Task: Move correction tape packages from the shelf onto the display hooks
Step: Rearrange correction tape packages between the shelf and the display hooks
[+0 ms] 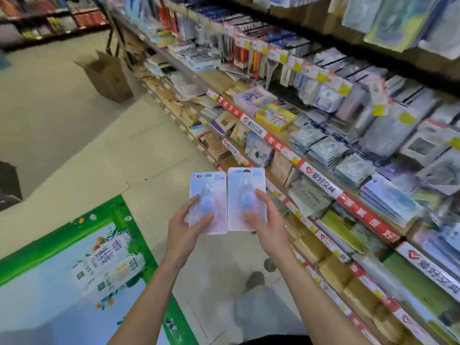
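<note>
**Pale blue correction tape cards held side by side over the aisle**

Head view: the left hand (189, 225) is gripping the left correction tape package (207, 195), thumb curled over the blister front and fingers behind the card. The right hand (267, 224) is holding the right correction tape package (246, 192) the same way, thumb lying across the bubble. Both cards are standing upright, edges nearly touching, out over the tiled floor (149, 155) and just beside the shelf (321, 185), whose red and white edge strip is running diagonally. More blister packs, probably the same kind though blurred, are lying stacked on that shelf. Display hooks (293, 56) with hanging stationery are filling the rack above. A green-bordered box (74, 265) is sitting at lower left, and a cardboard carton (109, 75) is standing farther down the aisle.
</note>
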